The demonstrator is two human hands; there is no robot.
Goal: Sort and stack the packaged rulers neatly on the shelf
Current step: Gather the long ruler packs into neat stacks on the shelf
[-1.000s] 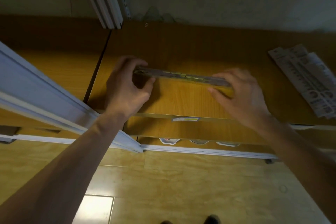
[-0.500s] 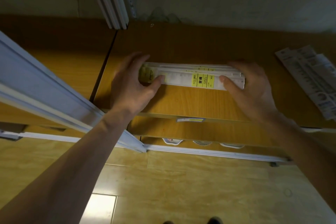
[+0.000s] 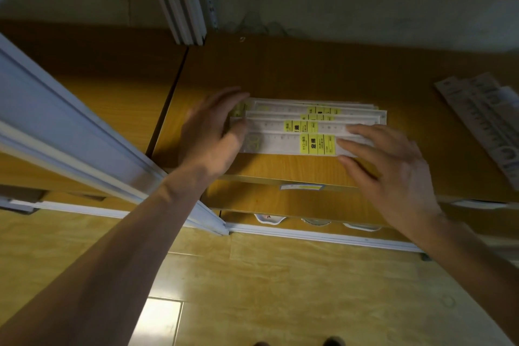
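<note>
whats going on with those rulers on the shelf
A person is laying packaged rulers flat on the wooden shelf, fanned in overlapping rows. The left hand touches their left end and the right hand rests straight fingers on their right end. Another ruler pile lies further right.

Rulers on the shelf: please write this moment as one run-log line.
rulers: fanned flat on shelf | left hand: open at left end | right hand: open, fingers on right end

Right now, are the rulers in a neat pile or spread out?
Spread out: the packaged rulers lie fanned, overlapping and offset on the shelf.
</note>
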